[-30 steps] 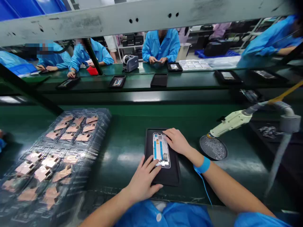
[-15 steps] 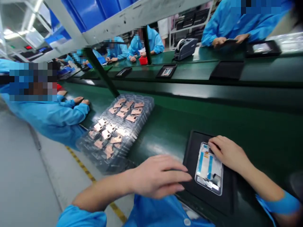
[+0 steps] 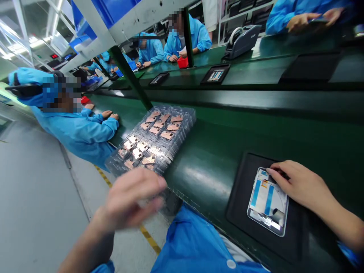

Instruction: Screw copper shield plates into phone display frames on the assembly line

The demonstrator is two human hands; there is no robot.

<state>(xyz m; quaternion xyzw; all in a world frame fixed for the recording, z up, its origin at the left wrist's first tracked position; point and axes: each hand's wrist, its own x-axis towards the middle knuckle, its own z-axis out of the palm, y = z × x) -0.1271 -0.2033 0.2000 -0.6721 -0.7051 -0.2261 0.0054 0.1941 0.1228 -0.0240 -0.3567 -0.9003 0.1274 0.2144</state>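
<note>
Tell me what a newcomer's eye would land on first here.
First, the phone frame with blue strips lying in the black tray at lower right on the green bench, the right hand with its fingers touching the frame's top corner. Next, the stack of clear trays holding copper-coloured parts at centre, with the blurred left hand raised just in front of it.

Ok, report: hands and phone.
Left hand blurred, empty, near parts trays. Right hand touching top of phone, flat in black tray. Nothing in the way.

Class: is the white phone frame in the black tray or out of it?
In. The white phone frame lies flat inside the black rectangular tray.
</note>
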